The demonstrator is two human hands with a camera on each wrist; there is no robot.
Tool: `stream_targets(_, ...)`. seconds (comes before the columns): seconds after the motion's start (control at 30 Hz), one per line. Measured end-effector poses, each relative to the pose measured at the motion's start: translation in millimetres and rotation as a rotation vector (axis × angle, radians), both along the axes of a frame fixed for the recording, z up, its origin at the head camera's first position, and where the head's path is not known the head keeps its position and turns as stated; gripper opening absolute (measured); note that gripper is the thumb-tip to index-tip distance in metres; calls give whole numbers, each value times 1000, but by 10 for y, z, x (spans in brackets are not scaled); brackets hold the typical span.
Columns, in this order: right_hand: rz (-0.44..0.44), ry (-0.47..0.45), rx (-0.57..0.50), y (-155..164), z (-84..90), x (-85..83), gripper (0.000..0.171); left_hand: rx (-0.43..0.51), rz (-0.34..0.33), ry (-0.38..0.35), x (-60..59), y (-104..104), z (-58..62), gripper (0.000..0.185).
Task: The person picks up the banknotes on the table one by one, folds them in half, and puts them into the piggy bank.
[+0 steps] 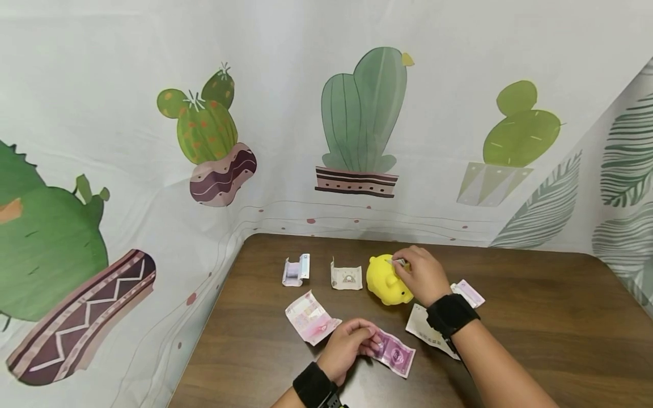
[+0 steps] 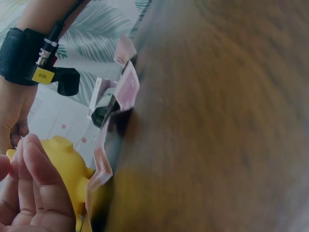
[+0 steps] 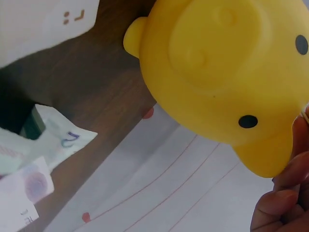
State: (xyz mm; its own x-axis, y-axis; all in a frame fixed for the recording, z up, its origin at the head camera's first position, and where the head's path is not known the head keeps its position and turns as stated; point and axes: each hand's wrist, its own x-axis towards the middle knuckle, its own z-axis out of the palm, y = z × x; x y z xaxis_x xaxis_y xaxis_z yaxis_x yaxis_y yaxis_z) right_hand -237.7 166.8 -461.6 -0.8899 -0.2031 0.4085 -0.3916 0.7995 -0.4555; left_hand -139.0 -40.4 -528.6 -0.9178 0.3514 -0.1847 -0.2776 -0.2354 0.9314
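Note:
A yellow piggy bank (image 1: 386,281) stands mid-table. My right hand (image 1: 404,264) is over its top and pinches a small folded banknote (image 1: 398,262) at the bank's back. In the right wrist view the piggy bank (image 3: 227,72) fills the frame, with my fingertips (image 3: 285,198) at the lower right. Nearer the front edge, my left hand (image 1: 368,341) holds one end of a purple banknote (image 1: 395,354) that lies on the wood. The left wrist view shows my fingers (image 2: 36,188) beside the piggy bank (image 2: 67,162).
Loose creased banknotes lie around on the brown table (image 1: 535,317): a pink one (image 1: 310,318), a folded purple-blue one (image 1: 296,270), a pale one (image 1: 346,277), a white one (image 1: 422,327) and a purple one (image 1: 470,292). Cactus-print cloth (image 1: 326,141) walls off the back and sides.

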Motion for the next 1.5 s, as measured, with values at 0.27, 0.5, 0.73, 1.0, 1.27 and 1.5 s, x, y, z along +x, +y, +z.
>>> stream_targets(0.27, 12, -13, 73, -70, 8, -44, 15, 2, -7, -9, 0, -22, -11, 34)
stream_targets(0.5, 8, -11, 96, -81, 12, -20, 29, 9, -28, 36, 20, -24, 88, 38)
stream_targets(0.73, 25, 0, 46, -51, 43, 72, 41, -32, 17, 66, 4, -64, 237, 33)
stream_targets(1.0, 31, 21, 41, -16, 58, 196, 46, -103, 67, 105, -103, -197, 392, 34)
stream_targets(1.27, 33, 65, 67, 23, 0, 280, 57, -91, 109, 144, -198, -325, 495, 37)
stream_targets(1.5, 35, 68, 49, 14, -51, 325, 61, -136, 141, 188, -235, -384, 506, 39)
